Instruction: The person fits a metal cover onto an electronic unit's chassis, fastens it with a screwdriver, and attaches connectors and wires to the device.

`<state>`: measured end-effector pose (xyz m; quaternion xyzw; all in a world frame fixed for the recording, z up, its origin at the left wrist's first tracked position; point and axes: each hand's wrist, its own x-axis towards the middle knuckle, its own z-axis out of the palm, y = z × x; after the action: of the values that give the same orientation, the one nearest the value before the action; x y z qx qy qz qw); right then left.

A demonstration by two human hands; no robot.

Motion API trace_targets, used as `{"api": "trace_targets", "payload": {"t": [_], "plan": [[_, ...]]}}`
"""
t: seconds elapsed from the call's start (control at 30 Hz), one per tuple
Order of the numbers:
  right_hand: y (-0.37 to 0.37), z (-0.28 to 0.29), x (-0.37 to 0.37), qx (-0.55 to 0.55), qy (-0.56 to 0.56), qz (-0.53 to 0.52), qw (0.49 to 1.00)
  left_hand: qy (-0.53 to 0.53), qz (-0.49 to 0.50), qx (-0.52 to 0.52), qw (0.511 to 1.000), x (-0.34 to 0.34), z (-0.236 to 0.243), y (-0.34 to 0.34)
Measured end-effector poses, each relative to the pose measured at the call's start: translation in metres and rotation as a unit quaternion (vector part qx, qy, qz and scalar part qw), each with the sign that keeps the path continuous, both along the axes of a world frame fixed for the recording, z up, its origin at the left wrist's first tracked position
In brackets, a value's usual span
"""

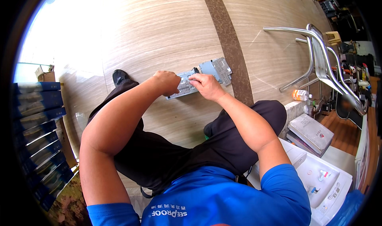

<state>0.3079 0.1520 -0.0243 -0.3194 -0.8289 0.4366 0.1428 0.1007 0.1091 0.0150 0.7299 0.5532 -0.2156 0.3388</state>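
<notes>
A grey metal chassis [187,90], like the casing of an electronic device, lies on the floor between my feet. A flat section with a perforated panel [217,71] extends from its right side, and a small black part [196,70] stands up near its middle. My left hand [167,82] is closed over the chassis's left end, its fingertips at the near edge. Close beside it, my right hand [207,86] is pinched over the middle of the chassis; whatever lies between its fingertips is too small to make out.
Blue boxes [39,126] are stacked on the left. To the right stand a metal-framed chair [322,63], a bottle with an orange label [301,95], thick books [312,132] and a white basin [330,178] holding small parts. My shoe [120,77] is left of the chassis.
</notes>
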Motion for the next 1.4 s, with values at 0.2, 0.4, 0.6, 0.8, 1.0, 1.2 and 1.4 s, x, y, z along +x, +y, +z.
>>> {"api": "trace_targets", "payload": {"t": [0.2,0.4,0.6,0.8,1.0,1.2,1.4], "plan": [[-0.001,0.014,-0.003,-0.043,-0.068,-0.025,0.996,0.004,-0.002,-0.014,1.000,-0.001,0.002,0.000],[0.000,-0.003,0.000,0.054,0.025,-0.003,0.998,0.004,-0.002,-0.013,1.000,0.000,0.001,0.000],[0.000,-0.003,0.001,0.029,0.008,0.024,0.999,0.001,0.000,-0.016,1.000,-0.001,0.000,0.000],[-0.003,0.000,-0.001,-0.040,-0.022,-0.060,0.997,0.000,-0.004,-0.018,1.000,-0.001,0.000,0.000],[0.000,-0.001,0.000,-0.001,-0.001,-0.040,0.999,0.005,-0.004,0.009,1.000,0.001,0.003,-0.002],[0.000,-0.006,0.000,0.043,0.034,-0.018,0.998,0.006,-0.004,0.008,1.000,0.001,0.004,-0.002],[0.000,-0.004,0.001,0.040,0.017,0.001,0.999,0.000,-0.001,0.018,1.000,0.001,-0.001,-0.002]]}}
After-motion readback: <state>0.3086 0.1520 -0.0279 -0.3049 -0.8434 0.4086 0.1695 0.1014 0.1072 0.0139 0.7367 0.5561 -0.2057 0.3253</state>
